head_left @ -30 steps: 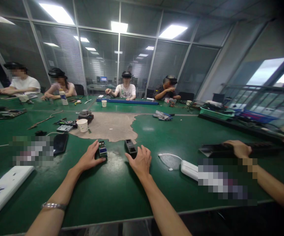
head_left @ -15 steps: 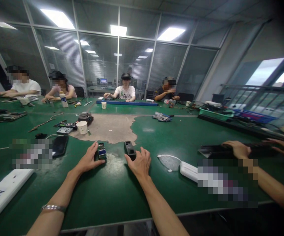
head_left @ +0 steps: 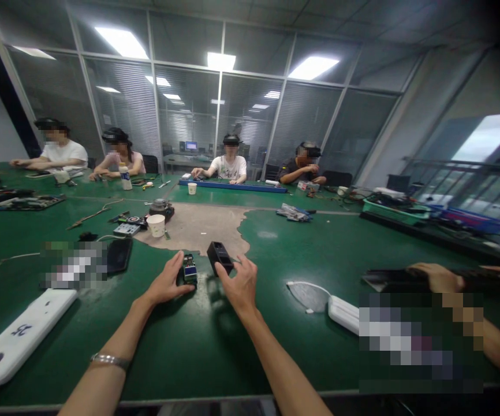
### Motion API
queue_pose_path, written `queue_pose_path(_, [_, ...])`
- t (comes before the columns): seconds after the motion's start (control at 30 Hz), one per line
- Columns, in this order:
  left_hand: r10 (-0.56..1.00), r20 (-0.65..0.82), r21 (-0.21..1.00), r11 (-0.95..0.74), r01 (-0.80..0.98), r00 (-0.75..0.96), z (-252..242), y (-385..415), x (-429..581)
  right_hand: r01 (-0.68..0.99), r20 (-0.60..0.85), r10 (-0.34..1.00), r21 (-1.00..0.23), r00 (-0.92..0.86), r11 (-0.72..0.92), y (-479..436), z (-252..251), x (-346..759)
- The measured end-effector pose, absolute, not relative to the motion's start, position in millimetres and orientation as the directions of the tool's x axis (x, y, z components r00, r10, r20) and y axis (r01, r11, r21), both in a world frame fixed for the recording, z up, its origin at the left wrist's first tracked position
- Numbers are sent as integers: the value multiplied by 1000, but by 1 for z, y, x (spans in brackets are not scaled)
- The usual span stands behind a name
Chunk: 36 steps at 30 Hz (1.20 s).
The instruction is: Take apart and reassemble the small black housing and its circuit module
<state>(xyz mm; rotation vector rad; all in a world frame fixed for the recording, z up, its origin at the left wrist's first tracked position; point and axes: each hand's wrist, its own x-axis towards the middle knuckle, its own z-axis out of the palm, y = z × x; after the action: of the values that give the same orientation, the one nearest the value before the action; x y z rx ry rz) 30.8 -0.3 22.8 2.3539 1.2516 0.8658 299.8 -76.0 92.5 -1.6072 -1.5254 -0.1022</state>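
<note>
My left hand (head_left: 171,283) rests on the green table. Its fingers and thumb close around the edge of a small circuit board (head_left: 190,270), which has a blue-white panel on its face. My right hand (head_left: 240,282) grips a black plastic housing (head_left: 217,257) with rectangular openings, thumb on the near side and fingers on the far side. The housing is tilted and held just above the table, to the right of the circuit board, with a shadow beneath it. The two parts are apart.
A paper cup (head_left: 156,225) and loose electronic parts (head_left: 129,225) lie beyond my left hand. A phone (head_left: 119,255) and white power bank-like case (head_left: 25,335) are at left. Another white device (head_left: 343,312) with a cable is at right, near a co-worker's hand (head_left: 438,277).
My right hand has raised the black housing off the table and tilted it, moving it closer to the circuit board. My left hand stays at the board. The whole view has shifted slightly.
</note>
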Motion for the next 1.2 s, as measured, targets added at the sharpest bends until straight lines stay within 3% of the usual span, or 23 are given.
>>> queue_pose_path(0.17, [858, 359, 612, -514, 601, 368, 26, -3, 33, 802, 516, 822, -583, 243, 129, -64, 112, 247])
queue_pose_path(0.4, [855, 366, 664, -517, 541, 367, 27, -5, 35, 847, 469, 859, -525, 206, 84, -66, 112, 211])
queue_pose_path(0.7, [818, 432, 638, -575, 512, 379, 17, 1, 34, 916, 444, 885, -398, 140, 55, -76, 102, 202])
queue_pose_path(0.83, [829, 410, 636, -559, 532, 381, 17, 1, 34, 925, 383, 916, -378, 115, 41, -79, 104, 203])
queue_pose_path(1.2, [838, 385, 638, -545, 544, 388, 22, -3, 35, 929, 431, 899, -360, 85, 85, -74, 103, 202])
